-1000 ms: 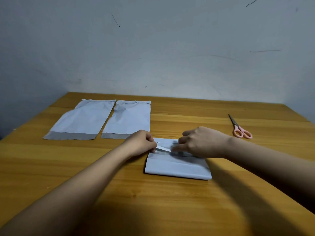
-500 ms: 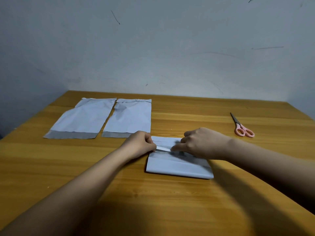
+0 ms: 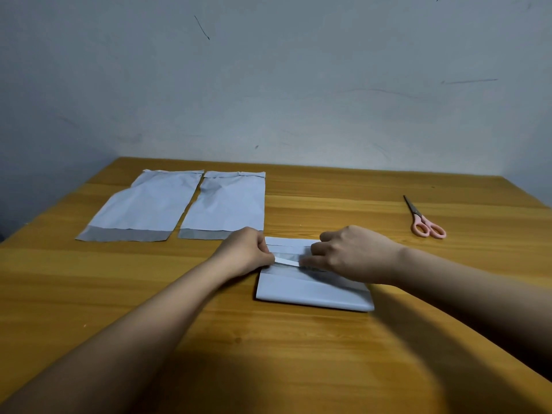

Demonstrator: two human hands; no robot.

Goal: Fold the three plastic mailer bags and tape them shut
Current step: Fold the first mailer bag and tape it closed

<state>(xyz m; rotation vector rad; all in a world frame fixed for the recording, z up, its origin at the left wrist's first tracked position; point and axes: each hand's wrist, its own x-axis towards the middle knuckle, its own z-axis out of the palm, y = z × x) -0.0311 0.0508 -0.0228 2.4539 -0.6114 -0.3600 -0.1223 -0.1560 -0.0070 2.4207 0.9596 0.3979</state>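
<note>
Farthest left on the table (image 3: pixel 89 294) lie the two unfolded mailers — the left flat bag (image 3: pixel 143 206) and the middle flat bag (image 3: pixel 227 204), just beside each other, each with its long axis running away from you and its grey adhesive band at the edge nearest you. Neither is folded yet.

Your left hand (image 3: pixel 243 252) sits at the left edge of the folded bag (image 3: pixel 310 289), fingers curled and pinching the end of a thin white strip (image 3: pixel 287 260). That strip looks like the liner over the seal, though it is too small to be sure. It runs rightward to your right hand (image 3: pixel 349 253), which rests on top of the bag with fingertips curled down, apparently holding the strip's other end. Whether it grips or only presses there cannot be told.

The folded bag lies near the middle of the table, just in front of the middle flat bag, long axis left to right, its fold facing you and the flap side away.

From here the likely trouble is the thin film — pull the strip at an angle and the bag may lift, wrinkle, or stick to itself crooked. The fold could also spring open if your right hand eases off.

Far right, the pink-handled scissors (image 3: pixel 422 219) lie well apart, blades pointing away.
</note>
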